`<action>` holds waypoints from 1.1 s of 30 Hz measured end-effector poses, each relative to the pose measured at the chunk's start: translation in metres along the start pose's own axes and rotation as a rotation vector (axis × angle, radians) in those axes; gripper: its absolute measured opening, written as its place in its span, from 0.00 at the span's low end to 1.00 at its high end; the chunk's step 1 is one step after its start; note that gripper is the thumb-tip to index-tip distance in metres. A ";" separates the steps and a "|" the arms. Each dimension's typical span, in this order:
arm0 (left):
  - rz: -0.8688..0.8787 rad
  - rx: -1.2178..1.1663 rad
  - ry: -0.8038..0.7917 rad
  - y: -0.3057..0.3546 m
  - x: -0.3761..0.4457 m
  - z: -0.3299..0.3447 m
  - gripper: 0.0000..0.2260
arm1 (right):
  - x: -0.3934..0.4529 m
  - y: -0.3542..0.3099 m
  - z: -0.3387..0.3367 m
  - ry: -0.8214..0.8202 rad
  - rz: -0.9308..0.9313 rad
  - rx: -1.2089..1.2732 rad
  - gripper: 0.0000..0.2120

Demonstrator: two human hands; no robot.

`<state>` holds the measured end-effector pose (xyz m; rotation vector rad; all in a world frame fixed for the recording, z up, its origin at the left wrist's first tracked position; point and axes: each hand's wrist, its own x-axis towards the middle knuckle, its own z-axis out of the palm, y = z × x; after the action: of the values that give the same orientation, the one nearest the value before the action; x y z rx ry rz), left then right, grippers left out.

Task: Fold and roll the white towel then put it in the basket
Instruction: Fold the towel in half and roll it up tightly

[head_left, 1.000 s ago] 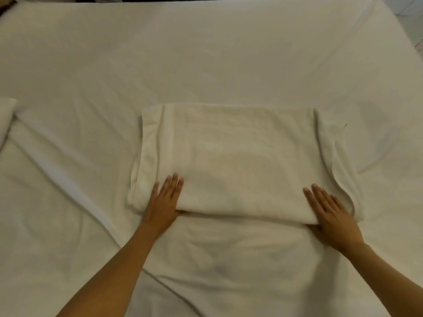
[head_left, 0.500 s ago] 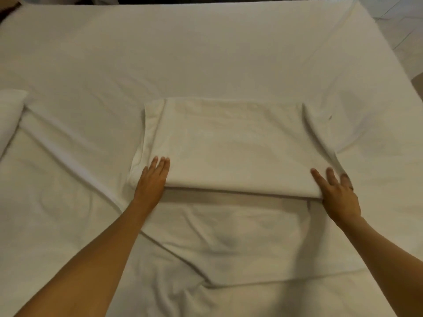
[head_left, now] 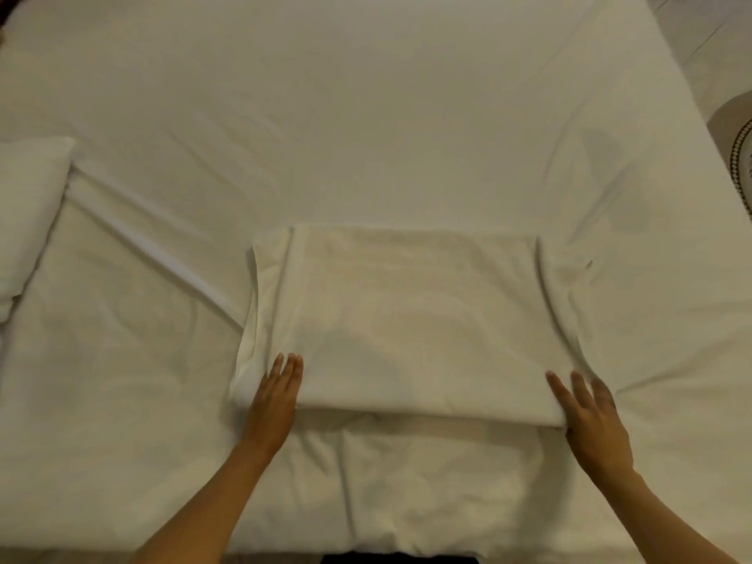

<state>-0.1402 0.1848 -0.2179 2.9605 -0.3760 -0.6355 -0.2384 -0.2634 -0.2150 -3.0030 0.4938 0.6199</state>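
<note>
The white towel (head_left: 411, 319) lies folded into a wide rectangle on the bed, its thick folded edge facing me. My left hand (head_left: 274, 400) rests flat on the near left corner, fingers together and pointing away from me. At the near right corner my right hand (head_left: 590, 421) lies flat with its fingers spread, touching the towel's edge. Neither hand grips the cloth. No basket is in view.
A white sheet (head_left: 366, 116) with creases covers the bed. A white pillow (head_left: 28, 213) lies at the left edge. Past the bed's right side there is floor and a patterned round object (head_left: 740, 156). A dark strip shows at the bed's near edge.
Both hands stay pressed on the towel's near corners. The view has lifted and pulled back, showing more of the bed and its near edge; the towel's fold looks unchanged.
</note>
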 end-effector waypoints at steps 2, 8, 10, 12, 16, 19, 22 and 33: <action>-0.014 0.017 -0.123 -0.005 0.003 0.008 0.31 | -0.003 0.000 0.009 -0.107 -0.040 -0.081 0.37; 0.061 0.133 -0.209 0.025 0.022 0.019 0.48 | 0.007 -0.030 0.011 -0.210 -0.154 -0.051 0.34; 0.091 0.057 -0.183 0.044 0.030 0.023 0.45 | 0.013 -0.054 0.009 -0.141 -0.149 0.065 0.29; 0.092 0.026 -0.197 0.061 0.036 0.029 0.32 | 0.019 -0.078 0.011 -0.120 -0.129 0.150 0.27; 0.041 0.064 -0.289 0.072 0.036 0.047 0.30 | 0.023 -0.101 0.028 -0.224 -0.049 0.156 0.29; 0.047 0.080 -0.270 0.073 0.037 0.046 0.30 | 0.025 -0.100 0.033 -0.218 -0.039 0.171 0.29; 0.081 0.050 -0.234 0.079 0.047 0.038 0.30 | 0.024 -0.096 0.031 -0.184 -0.053 0.230 0.28; 0.558 0.306 -0.129 0.198 0.171 -0.027 0.34 | 0.030 -0.052 0.020 0.160 0.443 0.345 0.32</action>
<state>-0.0216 -0.0499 -0.2327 2.8589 -1.3548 -0.7408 -0.2034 -0.2214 -0.2465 -2.6324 1.1617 0.2670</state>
